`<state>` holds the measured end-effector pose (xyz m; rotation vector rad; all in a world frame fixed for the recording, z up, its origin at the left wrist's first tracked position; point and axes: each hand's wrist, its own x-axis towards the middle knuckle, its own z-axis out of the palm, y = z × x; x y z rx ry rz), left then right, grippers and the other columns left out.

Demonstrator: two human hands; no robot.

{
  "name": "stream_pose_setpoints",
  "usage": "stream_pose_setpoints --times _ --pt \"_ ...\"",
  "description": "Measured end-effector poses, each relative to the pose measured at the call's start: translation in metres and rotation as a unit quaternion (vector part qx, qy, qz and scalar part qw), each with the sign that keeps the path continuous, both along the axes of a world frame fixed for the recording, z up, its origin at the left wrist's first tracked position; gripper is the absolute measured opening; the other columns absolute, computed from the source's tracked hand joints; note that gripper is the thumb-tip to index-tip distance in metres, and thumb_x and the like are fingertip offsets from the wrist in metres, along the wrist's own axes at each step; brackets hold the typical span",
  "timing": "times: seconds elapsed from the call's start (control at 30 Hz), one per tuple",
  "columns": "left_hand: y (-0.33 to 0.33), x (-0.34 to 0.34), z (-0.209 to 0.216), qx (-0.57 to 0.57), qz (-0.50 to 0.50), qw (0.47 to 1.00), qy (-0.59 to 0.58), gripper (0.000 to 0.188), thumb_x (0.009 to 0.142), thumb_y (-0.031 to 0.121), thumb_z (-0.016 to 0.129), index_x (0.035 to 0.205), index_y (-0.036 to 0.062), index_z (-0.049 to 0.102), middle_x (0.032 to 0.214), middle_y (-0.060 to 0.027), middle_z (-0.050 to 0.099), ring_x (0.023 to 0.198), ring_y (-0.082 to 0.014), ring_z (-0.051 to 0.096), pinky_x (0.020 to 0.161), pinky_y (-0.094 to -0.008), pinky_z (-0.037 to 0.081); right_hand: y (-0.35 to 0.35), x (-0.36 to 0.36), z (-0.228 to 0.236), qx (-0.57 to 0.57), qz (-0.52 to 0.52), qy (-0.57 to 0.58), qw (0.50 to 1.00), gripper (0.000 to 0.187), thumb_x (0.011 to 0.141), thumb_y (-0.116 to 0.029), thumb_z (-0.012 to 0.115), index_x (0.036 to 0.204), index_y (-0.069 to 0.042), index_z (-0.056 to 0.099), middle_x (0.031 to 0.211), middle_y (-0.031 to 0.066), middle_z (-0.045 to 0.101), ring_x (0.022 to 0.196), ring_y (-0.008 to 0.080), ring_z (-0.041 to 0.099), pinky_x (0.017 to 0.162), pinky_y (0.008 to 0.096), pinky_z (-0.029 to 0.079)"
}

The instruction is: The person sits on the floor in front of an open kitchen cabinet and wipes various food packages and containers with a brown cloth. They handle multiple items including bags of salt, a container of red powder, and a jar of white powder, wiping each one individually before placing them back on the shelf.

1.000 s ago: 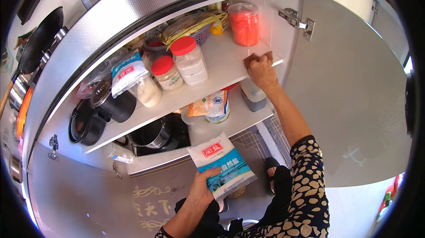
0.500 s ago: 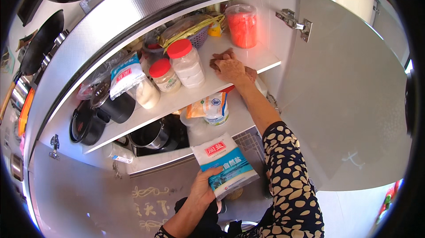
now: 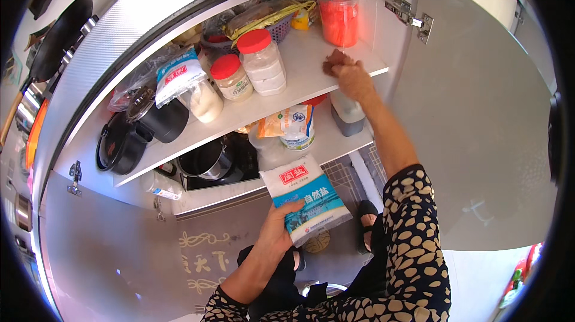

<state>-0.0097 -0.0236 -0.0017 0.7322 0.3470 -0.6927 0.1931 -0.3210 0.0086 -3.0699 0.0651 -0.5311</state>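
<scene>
My left hand (image 3: 277, 229) grips a white and blue plastic bag of salt (image 3: 311, 193) by its lower left side, thumb across its front. The bag is held in front of the open cabinet, below the shelf. My right hand (image 3: 357, 82) is closed on a bunched brown cloth (image 3: 337, 62) over the right end of the upper shelf (image 3: 311, 61). A clear tub with red contents (image 3: 339, 19) stands just behind the cloth. Left of it are a red-lidded jar of white powder (image 3: 263, 67) and a smaller red-lidded jar (image 3: 230, 79).
Another salt bag (image 3: 179, 76) leans over a container at the shelf's left, beside black pots (image 3: 159, 118). The lower shelf holds a pot (image 3: 206, 160), an orange and white bag (image 3: 286, 123) and a grey-bottomed container (image 3: 347, 115). The right cabinet door (image 3: 473, 124) stands wide.
My right hand has slid the cloth rightward along the shelf, and the cloth is now bunched in the fingers. My left hand still holds the salt bag. The view has shifted slightly.
</scene>
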Motion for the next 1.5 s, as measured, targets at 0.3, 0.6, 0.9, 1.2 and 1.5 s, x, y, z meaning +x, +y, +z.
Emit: stream_pose_setpoints --times 0.3,0.6,0.9,1.2,1.5 --pt "-0.032 0.027 0.013 0.002 0.006 0.997 -0.078 0.046 0.079 -0.005 0.060 0.123 0.0006 0.048 0.115 -0.0172 0.058 0.106 -0.0349 0.059 0.093 -0.0525 0.049 -0.007 -0.151 0.050 0.281 -0.044 -0.052 0.957 0.034 0.079 -0.004 0.051 0.108 -0.011 0.066 0.113 0.0149 0.058 0.089 0.0366 0.060 0.082 0.0432 0.052" --pt "-0.121 0.151 0.039 0.098 0.053 0.955 -0.276 0.056 0.072 -0.003 0.068 0.120 -0.0049 0.039 0.108 -0.0165 0.057 0.096 -0.0285 0.061 0.079 -0.0427 0.056 0.058 -0.294 0.066 0.581 0.037 -0.139 0.801 0.035 0.078 0.004 0.049 0.109 -0.005 0.064 0.095 0.0097 0.058 0.078 0.0149 0.059 0.063 0.0260 0.048" --pt "-0.166 0.252 0.043 0.167 0.083 0.937 -0.295 0.049 0.072 -0.002 0.073 0.115 -0.0006 0.049 0.105 -0.0171 0.061 0.088 -0.0349 0.065 0.073 -0.0515 0.057 0.082 -0.309 0.043 0.567 0.115 -0.070 0.813 0.039 0.074 0.004 0.056 0.111 -0.006 0.064 0.111 0.0153 0.059 0.098 0.0260 0.062 0.082 0.0302 0.050" --pt "-0.163 0.305 0.024 0.346 0.084 0.875 -0.330 0.066 0.067 0.003 0.076 0.123 -0.0091 0.043 0.113 -0.0208 0.056 0.099 -0.0292 0.058 0.082 -0.0374 0.050 0.084 -0.311 0.050 0.588 0.136 -0.062 0.795 0.036 0.073 0.003 0.058 0.107 -0.005 0.066 0.111 0.0149 0.059 0.100 0.0266 0.061 0.086 0.0323 0.048" --pt "-0.190 0.229 0.016 0.650 0.052 0.319 -0.688 0.058 0.084 0.036 0.061 0.134 0.0132 0.044 0.141 -0.0206 0.033 0.132 -0.0368 0.029 0.104 -0.0560 0.026 0.084 -0.315 0.049 0.567 0.158 -0.034 0.808 0.043 0.071 0.006 0.059 0.111 -0.006 0.065 0.114 0.0153 0.056 0.102 0.0275 0.060 0.086 0.0335 0.049"
